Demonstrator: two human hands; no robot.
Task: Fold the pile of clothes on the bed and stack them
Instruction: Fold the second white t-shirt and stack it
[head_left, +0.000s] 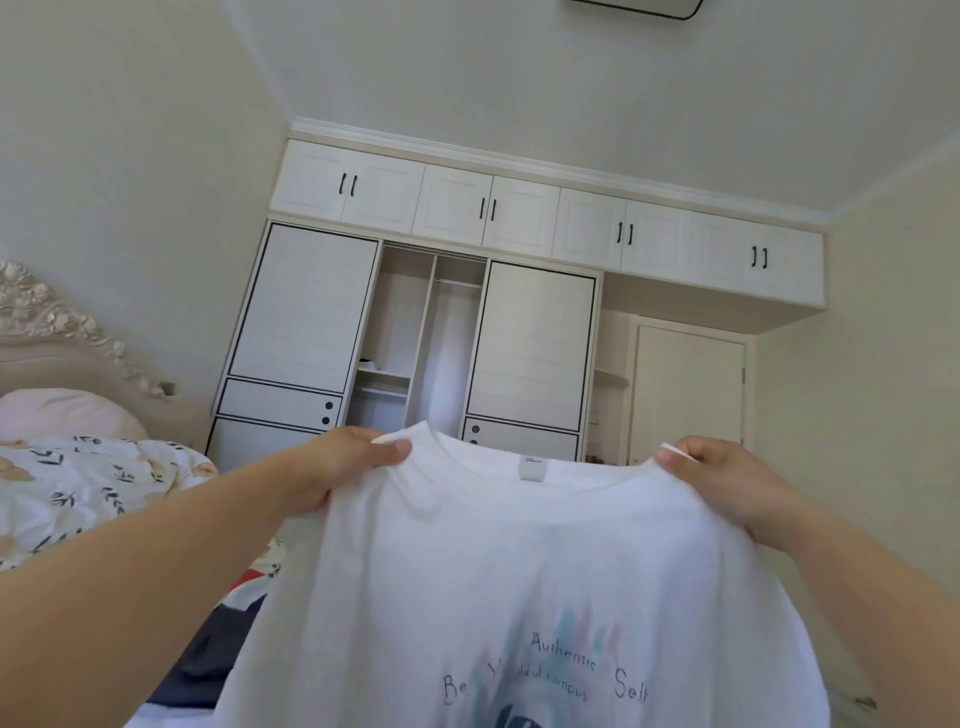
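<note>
I hold a white T-shirt (519, 571) up in the air in front of me, one hand at each shoulder. My left hand (343, 470) pinches the cloth just beside the neckline, thumb on the near side and the other fingers curled behind it. My right hand (722, 480) grips the other shoulder the same way, thumb pressed on top of a bunched fold. The shirt hangs down from both grips, its collar (530, 467) sagging between my hands with a small label showing inside it, and pale printed lettering and a blue-and-pink design low on the fabric. It touches nothing I can see besides my hands. Under my left forearm, at the near part of the bed (31, 540), lie a dark navy garment (218, 649) and a bit of red and white cloth (249, 579); how much more of the pile is there is hidden by the shirt. A flower-print quilt (93, 483) covers the bed towards the head end, with a pink pillow (62, 413) against the carved headboard (47, 317). Beyond the shirt stands a white wardrobe (415, 322), its middle section open, and to its right a closed door (685, 395).
</note>
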